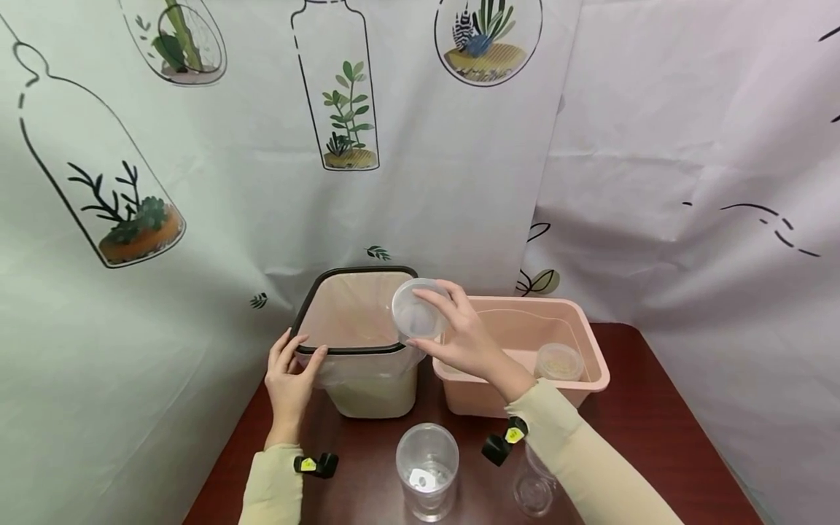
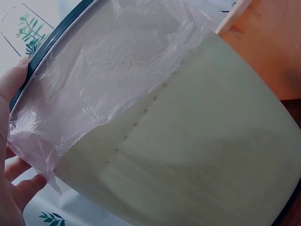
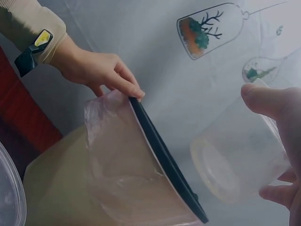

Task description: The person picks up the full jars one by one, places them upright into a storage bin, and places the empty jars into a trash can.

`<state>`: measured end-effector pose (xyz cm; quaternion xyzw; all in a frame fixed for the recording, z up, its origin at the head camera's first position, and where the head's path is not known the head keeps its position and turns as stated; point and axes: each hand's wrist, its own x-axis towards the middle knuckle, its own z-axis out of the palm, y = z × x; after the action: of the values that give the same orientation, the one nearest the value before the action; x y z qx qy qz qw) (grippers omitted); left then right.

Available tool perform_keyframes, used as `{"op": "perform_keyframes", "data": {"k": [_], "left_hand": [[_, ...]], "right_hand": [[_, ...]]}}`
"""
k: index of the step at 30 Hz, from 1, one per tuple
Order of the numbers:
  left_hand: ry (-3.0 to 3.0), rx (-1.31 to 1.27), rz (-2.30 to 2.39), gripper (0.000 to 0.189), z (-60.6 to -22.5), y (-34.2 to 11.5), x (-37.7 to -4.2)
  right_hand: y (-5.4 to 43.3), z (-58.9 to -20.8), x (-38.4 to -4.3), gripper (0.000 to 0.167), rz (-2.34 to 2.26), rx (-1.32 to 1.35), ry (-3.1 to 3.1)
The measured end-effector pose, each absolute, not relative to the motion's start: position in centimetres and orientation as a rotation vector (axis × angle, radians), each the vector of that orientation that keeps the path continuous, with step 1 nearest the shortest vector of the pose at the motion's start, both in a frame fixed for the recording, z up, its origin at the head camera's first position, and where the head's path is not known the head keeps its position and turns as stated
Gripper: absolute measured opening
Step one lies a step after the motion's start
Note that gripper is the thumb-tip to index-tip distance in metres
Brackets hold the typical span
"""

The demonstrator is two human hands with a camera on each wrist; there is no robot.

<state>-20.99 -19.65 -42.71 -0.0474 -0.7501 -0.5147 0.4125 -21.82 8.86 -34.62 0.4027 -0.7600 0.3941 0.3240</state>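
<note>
My left hand grips the left front corner of a pale green trash bin, thumb on the near side of its dark rim. A pinkish plastic bag lines the bin and folds down over the outside. In my right hand is a translucent round plastic cup, held between thumb and fingers. The head view shows it at the bin's right edge, mouth towards me. Seen from the right wrist, the cup is tilted and looks empty, its base towards the bin.
Right of the bin stands a pink rectangular tub with a lidded round container inside. A tall clear cup stands on the dark red table in front. Another clear vessel is partly hidden by my right sleeve.
</note>
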Motion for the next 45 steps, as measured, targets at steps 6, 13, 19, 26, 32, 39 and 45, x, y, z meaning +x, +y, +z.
{"op": "perform_keyframes", "data": {"k": [6,13,19,26,32,39,45], "left_hand": [[-1.876,-0.111,-1.303,0.034,-42.6,-19.5,-21.2],[-1.88,-0.124,-1.296,0.034,-42.5,-19.5,-21.4],[-1.881,-0.097,-1.297,0.033,-42.5,-19.6,-21.1],[-1.895,-0.096,-1.296,0.034,-42.5,-19.7,-21.0],[-1.891,-0.086,-1.303,0.033,-42.8,-19.9,-20.8],[-1.872,-0.11,-1.322,0.033,-42.9,-20.0,-20.8],[-1.886,-0.1,-1.302,0.033,-42.9,-19.7,-20.8]], "right_hand": [[7.5,-34.6,-22.3,0.067,1.111,1.036,-2.067],[5.9,-34.5,-22.9,0.067,1.105,1.024,-2.102],[4.7,-34.9,-23.5,0.066,1.088,1.028,-2.082],[4.1,-35.7,-24.0,0.067,1.081,1.0,-2.083],[3.4,-36.4,-24.5,0.067,1.079,1.016,-2.123],[2.9,-37.4,-24.9,0.067,0.919,1.002,-2.278],[3.2,-38.1,-25.0,0.064,0.93,0.958,-2.351]]}}
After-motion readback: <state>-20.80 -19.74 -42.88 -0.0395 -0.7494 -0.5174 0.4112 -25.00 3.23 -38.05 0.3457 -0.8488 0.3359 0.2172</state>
